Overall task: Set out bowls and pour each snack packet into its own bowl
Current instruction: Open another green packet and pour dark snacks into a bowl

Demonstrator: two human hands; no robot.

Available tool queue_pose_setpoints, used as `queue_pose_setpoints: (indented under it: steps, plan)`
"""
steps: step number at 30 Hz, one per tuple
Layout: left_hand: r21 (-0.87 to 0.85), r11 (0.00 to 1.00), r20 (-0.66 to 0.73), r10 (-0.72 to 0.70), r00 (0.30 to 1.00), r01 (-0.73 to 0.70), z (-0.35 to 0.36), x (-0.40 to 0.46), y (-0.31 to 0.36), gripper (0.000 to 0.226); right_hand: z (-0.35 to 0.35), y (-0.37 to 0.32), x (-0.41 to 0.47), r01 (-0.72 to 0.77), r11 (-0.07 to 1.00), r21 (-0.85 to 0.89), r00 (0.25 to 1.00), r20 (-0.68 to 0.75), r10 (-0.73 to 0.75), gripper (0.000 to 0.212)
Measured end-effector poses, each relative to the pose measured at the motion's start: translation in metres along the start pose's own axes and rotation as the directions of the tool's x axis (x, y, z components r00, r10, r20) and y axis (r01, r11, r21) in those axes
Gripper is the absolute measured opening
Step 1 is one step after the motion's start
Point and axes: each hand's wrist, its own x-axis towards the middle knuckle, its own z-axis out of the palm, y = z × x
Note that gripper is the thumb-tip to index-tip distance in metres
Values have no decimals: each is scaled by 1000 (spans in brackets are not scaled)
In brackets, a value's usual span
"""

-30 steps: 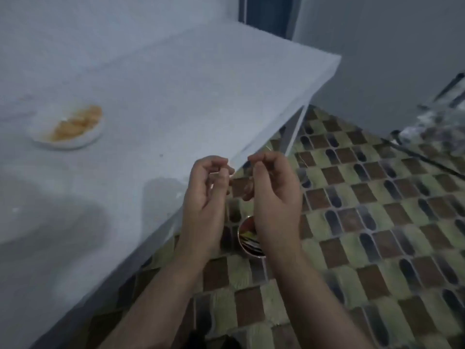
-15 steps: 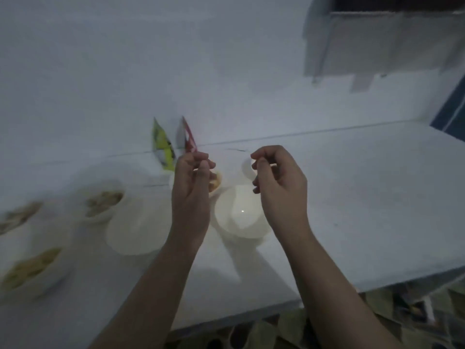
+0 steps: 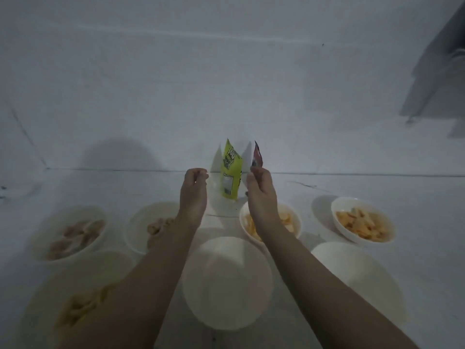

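Note:
Two snack packets stand against the wall: a green packet (image 3: 230,170) and a red packet (image 3: 258,153). My left hand (image 3: 193,187) hovers just left of the green packet, fingers curled and holding nothing. My right hand (image 3: 260,187) is also curled, and its fingertips hide the red packet's lower end; contact cannot be told. An empty white bowl (image 3: 227,283) sits between my forearms and a second empty bowl (image 3: 357,280) to the right. A bowl of orange snacks (image 3: 336,212) stands at the far right, and another filled bowl (image 3: 295,217) lies under my right wrist.
Three more white bowls holding pale snacks sit on the left: one by my left wrist (image 3: 136,222), one further left (image 3: 50,222), one near the front (image 3: 50,285). The white table (image 3: 415,197) meets a white wall behind the packets.
The view swung from the floor and table edge back to the bowls and packets. Both hands stayed curled and moved forward, up to the packets.

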Motion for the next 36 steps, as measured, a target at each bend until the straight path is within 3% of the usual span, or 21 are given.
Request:
queue_pose_setpoints:
  steps: [5, 10, 15, 18, 25, 27, 31, 36]
  plan:
    - [6, 975, 97, -223, 970, 223, 20, 77, -28, 23, 40, 34, 42, -79, 996, -47, 996, -49, 76, 60]
    - [-4, 951, 171, -304, 937, 309, 47, 130, -41, 51, 60, 56, 73, -127, 984, -125, 989, -93, 116, 73]
    - [38, 956, 371, -284, 884, 291, 66, 141, -52, 56, 69, 74, 99, -134, 985, -106, 987, -105, 123, 71]
    - [35, 948, 447, -299, 843, 317, 73, 140, -50, 54, 68, 72, 104, -126, 990, -65, 989, -83, 121, 47]
    - [156, 983, 327, -144, 934, 97, 64, 125, -40, 68, 61, 45, 97, -131, 988, 86, 977, -159, 144, 39]
    - [125, 992, 290, -69, 954, 34, 60, 110, -21, 67, 57, 31, 88, -72, 988, 138, 975, -198, 98, 31]
    - [37, 999, 207, 15, 978, -23, 65, 68, 17, 62, 42, -2, 64, 52, 969, 243, 959, -284, 20, 48]
    - [-91, 995, 211, 51, 976, -32, 96, -10, 58, 52, -12, -45, 32, 205, 943, 261, 916, -391, -90, 47]
